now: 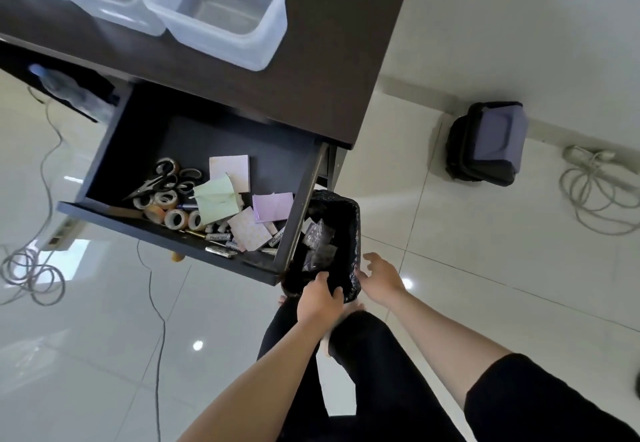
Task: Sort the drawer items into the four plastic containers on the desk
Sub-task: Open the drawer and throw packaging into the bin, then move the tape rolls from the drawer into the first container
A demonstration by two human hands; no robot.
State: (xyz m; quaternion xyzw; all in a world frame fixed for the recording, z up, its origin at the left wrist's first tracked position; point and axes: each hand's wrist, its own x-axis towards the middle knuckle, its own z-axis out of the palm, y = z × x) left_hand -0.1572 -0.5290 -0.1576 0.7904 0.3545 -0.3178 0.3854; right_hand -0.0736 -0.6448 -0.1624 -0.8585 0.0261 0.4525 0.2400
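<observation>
Two containers (221, 8) visible on desk (311, 88); open drawer (194, 178) below, holding tape rolls (175, 218), scissors (162, 178), notes (216, 195), batteries (218, 236). Left hand (320, 298) gripping bin (332, 233) rim beside drawer; right hand (379, 273) released, fingers spread.

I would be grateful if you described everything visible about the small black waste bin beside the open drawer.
The waste bin is small, rectangular and dark, lined with a glossy black plastic bag folded over its rim. It stands upright by the open drawer's right side, over the tiled floor. Crumpled clear wrappers lie inside. The left hand grips its near rim; the right hand reaches toward its right edge, fingers spread.
</observation>
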